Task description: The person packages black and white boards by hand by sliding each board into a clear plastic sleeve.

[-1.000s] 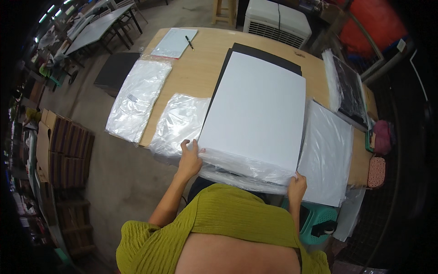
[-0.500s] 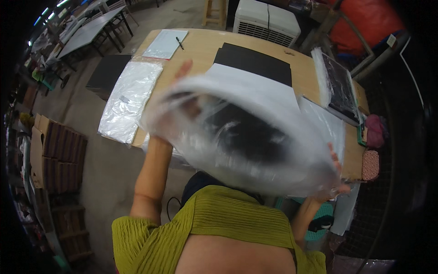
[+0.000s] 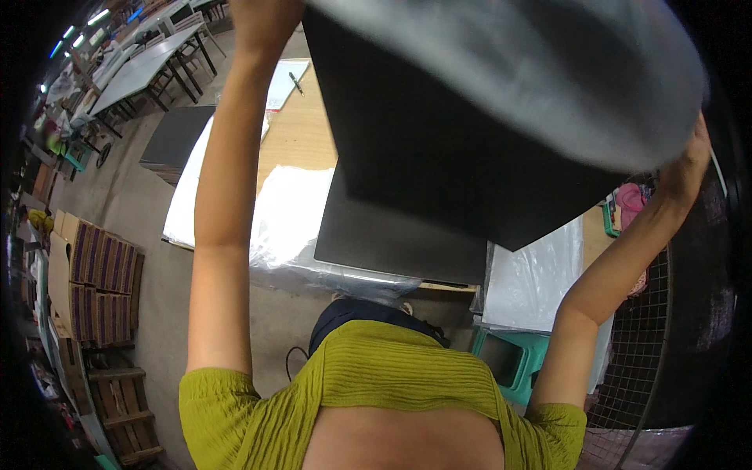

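Note:
A large black board [image 3: 439, 133] stands tilted above the table, its lower corner toward me. A translucent plastic bag [image 3: 548, 70], blurred by motion, is drawn over the board's upper part. My left hand [image 3: 266, 23] is raised at the top edge beside the board's upper left corner; its fingers are cut off from view. My right hand [image 3: 688, 160] is closed on the bag's edge at the far right, with its fingers partly hidden. Beneath the tilted board, another black board [image 3: 399, 239] lies flat at the table's near edge.
Clear plastic bags [image 3: 290, 211] lie left of the boards, and plastic-wrapped sheets [image 3: 533, 274] to the right. A pen [image 3: 296, 84] rests on white paper at the back left. A green stool [image 3: 529, 368] stands below the table; cartons [image 3: 98, 282] are stacked on the floor at left.
Both hands have lifted up and away from me with the bag, which now covers part of a raised black board. Another black board now shows at the near edge.

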A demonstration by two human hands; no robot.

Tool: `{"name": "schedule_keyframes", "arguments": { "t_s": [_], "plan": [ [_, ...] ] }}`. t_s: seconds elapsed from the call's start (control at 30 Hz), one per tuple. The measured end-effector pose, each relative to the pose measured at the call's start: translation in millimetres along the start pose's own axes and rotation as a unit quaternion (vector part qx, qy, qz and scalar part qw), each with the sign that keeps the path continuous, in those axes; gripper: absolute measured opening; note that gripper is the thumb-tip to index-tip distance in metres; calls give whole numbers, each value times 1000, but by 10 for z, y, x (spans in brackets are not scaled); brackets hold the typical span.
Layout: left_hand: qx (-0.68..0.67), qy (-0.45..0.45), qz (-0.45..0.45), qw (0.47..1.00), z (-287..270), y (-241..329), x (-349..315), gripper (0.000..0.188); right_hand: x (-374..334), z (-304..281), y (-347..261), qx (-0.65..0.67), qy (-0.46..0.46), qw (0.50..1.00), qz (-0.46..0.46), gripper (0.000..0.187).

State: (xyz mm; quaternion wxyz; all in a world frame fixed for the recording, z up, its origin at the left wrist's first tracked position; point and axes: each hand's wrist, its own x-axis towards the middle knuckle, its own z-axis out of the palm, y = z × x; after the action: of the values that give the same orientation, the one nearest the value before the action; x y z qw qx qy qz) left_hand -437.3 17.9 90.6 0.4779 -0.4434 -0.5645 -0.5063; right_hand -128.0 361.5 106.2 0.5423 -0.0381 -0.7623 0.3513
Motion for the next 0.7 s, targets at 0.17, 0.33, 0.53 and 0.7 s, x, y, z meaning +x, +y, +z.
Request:
{"name": "schedule_keyframes", "arguments": {
  "t_s": [0.17,0.33,0.53,0.7],
  "plan": [
    [204,-114,-32,972,510,-695,-665,51,-311,591,859,-321,-126,935,-81,59],
    [217,-344,-293,865,607,-1063,-2666,27,-1687,970,2250,-378,-87,919,68,42],
    [187,-476,-438,739,-729,116,-3764,51,-3351,761,1581,-245,-226,899,283,62],
    [188,-495,-521,670,-1327,873,-3519,58,-3890,385,651,-247,-178,891,338,59]
  ]
}}
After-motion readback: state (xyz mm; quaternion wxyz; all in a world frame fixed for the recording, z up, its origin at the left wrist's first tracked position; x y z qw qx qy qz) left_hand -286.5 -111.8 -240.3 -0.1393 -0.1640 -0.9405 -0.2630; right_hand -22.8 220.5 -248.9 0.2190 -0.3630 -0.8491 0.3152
